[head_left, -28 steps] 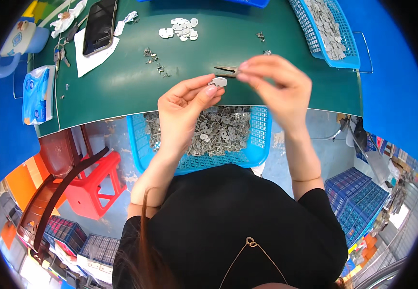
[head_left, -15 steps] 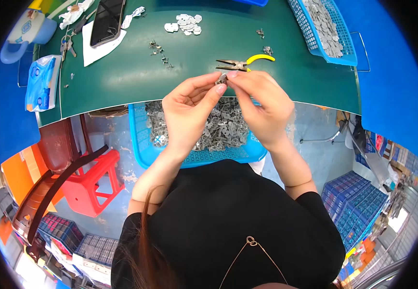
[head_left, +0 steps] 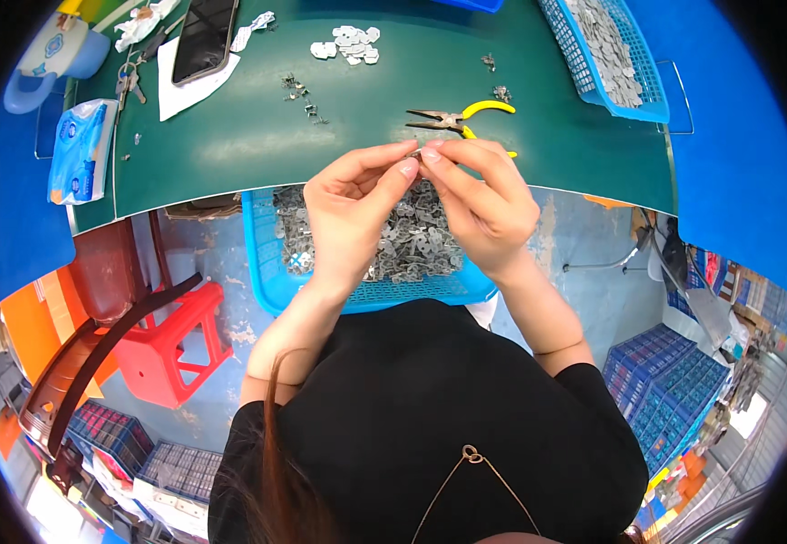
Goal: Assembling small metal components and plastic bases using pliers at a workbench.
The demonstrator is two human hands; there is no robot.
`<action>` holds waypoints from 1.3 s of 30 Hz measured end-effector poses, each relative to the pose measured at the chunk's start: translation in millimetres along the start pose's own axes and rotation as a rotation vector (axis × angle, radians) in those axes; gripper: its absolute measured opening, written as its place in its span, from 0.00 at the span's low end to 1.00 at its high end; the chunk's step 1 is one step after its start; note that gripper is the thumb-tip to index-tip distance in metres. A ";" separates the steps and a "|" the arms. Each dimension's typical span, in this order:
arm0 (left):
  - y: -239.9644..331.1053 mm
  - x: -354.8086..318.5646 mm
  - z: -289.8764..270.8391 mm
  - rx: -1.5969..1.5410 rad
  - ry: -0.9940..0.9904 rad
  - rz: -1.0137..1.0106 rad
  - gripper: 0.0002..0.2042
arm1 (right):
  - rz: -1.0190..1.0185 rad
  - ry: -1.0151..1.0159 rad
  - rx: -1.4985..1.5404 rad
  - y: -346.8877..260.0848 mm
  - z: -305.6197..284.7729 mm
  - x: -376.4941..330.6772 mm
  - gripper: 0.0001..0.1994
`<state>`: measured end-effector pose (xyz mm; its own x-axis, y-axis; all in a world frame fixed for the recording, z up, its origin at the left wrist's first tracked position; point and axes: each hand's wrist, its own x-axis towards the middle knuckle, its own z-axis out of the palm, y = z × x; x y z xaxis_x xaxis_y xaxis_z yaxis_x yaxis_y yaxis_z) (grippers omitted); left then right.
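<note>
Above the table's near edge, my left hand (head_left: pixel 350 201) and my right hand (head_left: pixel 489 201) meet fingertip to fingertip. Between them they pinch a small flat metal piece (head_left: pixel 419 155), mostly hidden by the fingers. Just beyond my right hand lie long-nose pliers (head_left: pixel 452 120) with yellow handles, jaws pointing left; part of one handle is behind my fingers. Below my hands, a light-blue plastic basket (head_left: pixel 263 281) holds a heap of small grey metal pieces (head_left: pixel 425 245).
On the green table (head_left: pixel 230 150) are flat metal plates (head_left: pixel 353 45), tiny metal clips (head_left: pixel 303 95), a phone (head_left: pixel 203 41), keys (head_left: pixel 128 84) and a tissue pack (head_left: pixel 81 150). Another blue basket (head_left: pixel 652 104) of flat pieces stands far right. A red stool (head_left: pixel 158 363) is lower left.
My right hand has shifted slightly left and its fingers have closed further over the metal piece, which shows less now. More of the pliers' yellow handle shows.
</note>
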<state>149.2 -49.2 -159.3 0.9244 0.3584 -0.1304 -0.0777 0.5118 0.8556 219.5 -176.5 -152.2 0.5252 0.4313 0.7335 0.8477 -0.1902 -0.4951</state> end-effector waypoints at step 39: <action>-4.9 -2.3 -20.4 0.478 0.027 0.574 0.08 | -0.333 -0.416 -0.450 -0.1 -65.6 47.9 0.22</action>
<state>139.9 -36.6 -173.5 0.7778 0.4888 0.3951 -0.3687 -0.1543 0.9167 249.4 -213.7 -86.5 0.2361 0.8151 0.5291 0.9542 -0.2974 0.0323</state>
